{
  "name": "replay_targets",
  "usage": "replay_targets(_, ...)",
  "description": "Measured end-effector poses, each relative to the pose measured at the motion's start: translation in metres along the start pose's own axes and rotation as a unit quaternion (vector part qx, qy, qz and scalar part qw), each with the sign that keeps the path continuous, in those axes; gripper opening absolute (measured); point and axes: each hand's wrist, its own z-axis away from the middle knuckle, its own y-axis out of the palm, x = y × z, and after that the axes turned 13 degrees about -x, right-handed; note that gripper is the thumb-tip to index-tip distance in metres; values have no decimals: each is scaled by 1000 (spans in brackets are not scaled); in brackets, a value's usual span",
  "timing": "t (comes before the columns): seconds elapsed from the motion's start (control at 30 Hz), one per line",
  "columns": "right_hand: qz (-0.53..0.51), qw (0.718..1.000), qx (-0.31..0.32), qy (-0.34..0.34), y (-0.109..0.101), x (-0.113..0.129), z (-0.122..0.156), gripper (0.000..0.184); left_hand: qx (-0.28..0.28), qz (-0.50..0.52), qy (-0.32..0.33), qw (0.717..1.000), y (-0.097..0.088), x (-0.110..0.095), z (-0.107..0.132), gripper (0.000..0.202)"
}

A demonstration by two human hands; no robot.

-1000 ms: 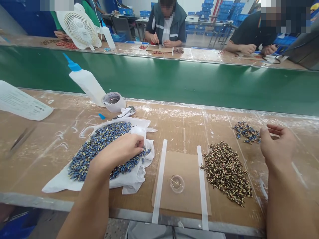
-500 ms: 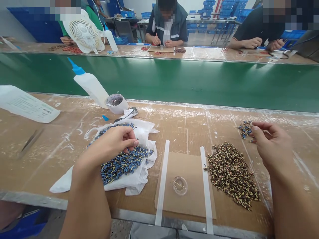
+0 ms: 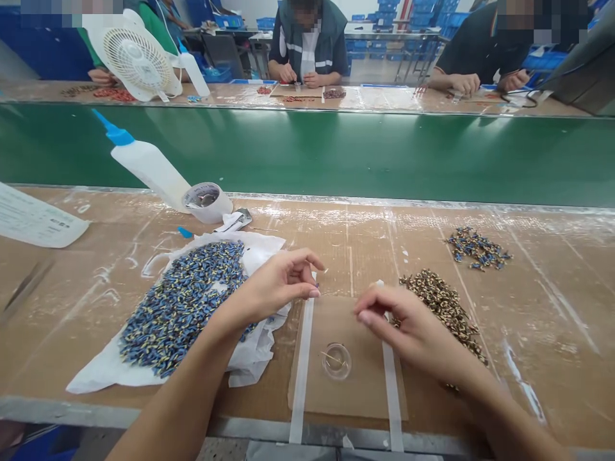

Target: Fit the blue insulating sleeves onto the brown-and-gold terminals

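My left hand (image 3: 283, 282) hovers at the left tape strip of a cardboard sheet (image 3: 346, 397), thumb and fingers closed on what looks like a small blue piece (image 3: 317, 286). My right hand (image 3: 403, 320) is over the sheet's right side, fingertips drawn together; anything between them is hidden. Between and below the hands stands a small clear round dish (image 3: 336, 362) with a thin stick in it. Left of it, a heap of blue-and-yellow pieces (image 3: 192, 301) lies on white paper (image 3: 96, 378). A pile of brown-and-cream pieces (image 3: 437, 294) is partly behind my right hand.
A small group of blue-and-brown pieces (image 3: 478, 246) lies at the right. Behind the paper are a tape roll (image 3: 209, 203) and a leaning white bottle (image 3: 148, 169) with a blue nozzle. A green strip (image 3: 307, 153) separates this table from co-workers and a fan (image 3: 129, 54).
My right hand has come left from the small group of blue-and-brown pieces to the cardboard sheet. My left hand has moved right, off the blue-and-yellow heap. The view has shifted slightly.
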Motion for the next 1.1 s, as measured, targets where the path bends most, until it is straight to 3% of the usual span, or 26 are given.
replay_targets(0.17, 22, 995, 87, -53, 26, 8, 8, 3, 17, -90, 22, 996, 11, 3, -4, 13)
replay_targets(0.4, 43, 993, 91, -61, 43, 2, 10, 2, 21, -63, 1, 998, 26, 10, -7, 10)
replay_targets(0.57, 58, 991, 88, -84, 40, 2, 7, 4, 34, -62, 16, 997, 31, 10, -7, 11)
replay_targets(0.77, 45, 991, 91, -92, 22, 0, 4, 5, 63, 52, 4, 997, 37, 13, -7, 8)
replay_targets(0.93, 10, 992, 105, -65, 20, -4, 6, 8, 68, 86, -13, 994, 43, 20, -6, 12)
replay_targets(1.1, -39, 996, 86, -6, 23, -4, 7, 12, 78, 85, 11, 993, 51, 21, -6, 12)
